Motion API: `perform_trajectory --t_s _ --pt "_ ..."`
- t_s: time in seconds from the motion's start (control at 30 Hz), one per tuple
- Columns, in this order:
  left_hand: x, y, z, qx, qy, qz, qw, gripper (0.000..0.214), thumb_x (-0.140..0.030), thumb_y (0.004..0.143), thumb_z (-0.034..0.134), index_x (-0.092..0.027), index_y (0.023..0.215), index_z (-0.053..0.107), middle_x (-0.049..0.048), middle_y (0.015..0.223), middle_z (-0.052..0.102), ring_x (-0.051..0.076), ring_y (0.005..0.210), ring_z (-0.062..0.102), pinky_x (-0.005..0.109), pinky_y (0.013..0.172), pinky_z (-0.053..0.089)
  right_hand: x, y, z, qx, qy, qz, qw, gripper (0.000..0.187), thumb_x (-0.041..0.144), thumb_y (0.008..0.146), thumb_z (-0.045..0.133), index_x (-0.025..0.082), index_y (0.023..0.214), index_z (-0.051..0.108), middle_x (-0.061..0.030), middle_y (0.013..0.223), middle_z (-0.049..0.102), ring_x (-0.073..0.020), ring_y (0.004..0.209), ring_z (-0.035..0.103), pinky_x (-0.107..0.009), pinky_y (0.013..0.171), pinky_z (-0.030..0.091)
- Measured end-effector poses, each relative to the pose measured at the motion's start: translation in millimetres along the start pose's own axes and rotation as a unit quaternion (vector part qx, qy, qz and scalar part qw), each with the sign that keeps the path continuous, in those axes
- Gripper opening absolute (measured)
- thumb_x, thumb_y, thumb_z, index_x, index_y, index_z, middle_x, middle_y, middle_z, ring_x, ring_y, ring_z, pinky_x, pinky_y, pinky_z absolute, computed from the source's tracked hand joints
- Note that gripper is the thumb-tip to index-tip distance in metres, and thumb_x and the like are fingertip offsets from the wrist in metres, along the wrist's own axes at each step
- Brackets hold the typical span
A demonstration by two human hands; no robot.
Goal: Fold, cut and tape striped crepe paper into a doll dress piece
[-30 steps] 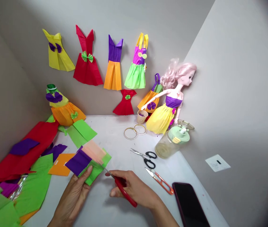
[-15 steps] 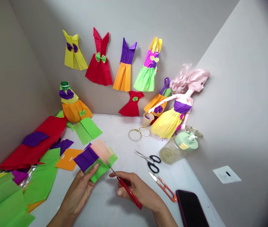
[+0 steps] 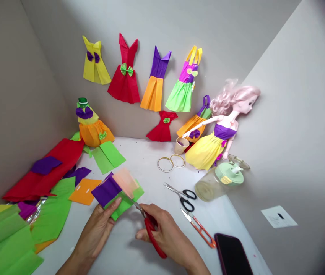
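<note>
My left hand (image 3: 101, 225) pinches a small stack of paper between thumb and fingers. A purple piece (image 3: 106, 191) and a peach piece (image 3: 124, 182) lie over a green piece (image 3: 121, 209). Red-handled scissors (image 3: 154, 241) are gripped by my right hand (image 3: 168, 235), the handle against the palm and the index finger near the pivot. Their blades reach the stack between the peach and green pieces; the tips are hidden there. Right of my right hand lie black-handled scissors (image 3: 187, 200) and orange thread snips (image 3: 201, 229).
A phone (image 3: 233, 254), a jar with a green lid (image 3: 221, 183), two rings (image 3: 165, 164) and a paper cup (image 3: 181, 145) stand or lie to the right. Coloured paper (image 3: 55, 214) is heaped left. A doll (image 3: 225, 131) and paper dresses (image 3: 124, 82) are at the wall.
The scissors have moved up and left, with their blades farther into the paper stack. My left hand keeps its hold. The whole view has shifted slightly.
</note>
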State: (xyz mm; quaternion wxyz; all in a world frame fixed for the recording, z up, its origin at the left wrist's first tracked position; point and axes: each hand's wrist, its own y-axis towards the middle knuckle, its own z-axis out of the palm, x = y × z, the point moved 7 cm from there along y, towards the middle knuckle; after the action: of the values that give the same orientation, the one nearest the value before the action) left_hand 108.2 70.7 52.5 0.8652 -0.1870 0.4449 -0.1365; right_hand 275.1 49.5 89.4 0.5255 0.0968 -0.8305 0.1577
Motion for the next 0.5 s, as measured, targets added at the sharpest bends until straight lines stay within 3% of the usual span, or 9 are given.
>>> perform_trajectory --t_s 0.27,0.5 --pt "-1.3 3.6 -1.5 -0.027 -0.003 0.003 1.000 0.027 -0.019 0.061 0.089 -0.016 0.082 0.073 0.0019 0.087 0.077 0.015 0.080 0.071 0.016 0.067 0.055 2.3 -1.0 -0.3 -0.010 -0.038 -0.003 0.999 0.036 0.054 0.080 0.069 0.021 0.093 0.062 0.0052 0.074 0.045 -0.0116 0.068 0.037 -0.021 0.062 0.032" --pt "-0.8 3.8 -3.2 -0.019 0.006 0.007 1.000 0.033 -0.017 0.062 0.087 -0.017 0.092 0.074 0.0037 0.097 0.077 0.019 0.092 0.071 0.020 0.077 0.056 1.2 -2.5 1.4 0.011 -0.030 0.011 0.999 0.037 0.056 0.083 0.066 0.019 0.088 0.059 0.0060 0.070 0.035 -0.0109 0.067 0.029 -0.021 0.059 0.028"
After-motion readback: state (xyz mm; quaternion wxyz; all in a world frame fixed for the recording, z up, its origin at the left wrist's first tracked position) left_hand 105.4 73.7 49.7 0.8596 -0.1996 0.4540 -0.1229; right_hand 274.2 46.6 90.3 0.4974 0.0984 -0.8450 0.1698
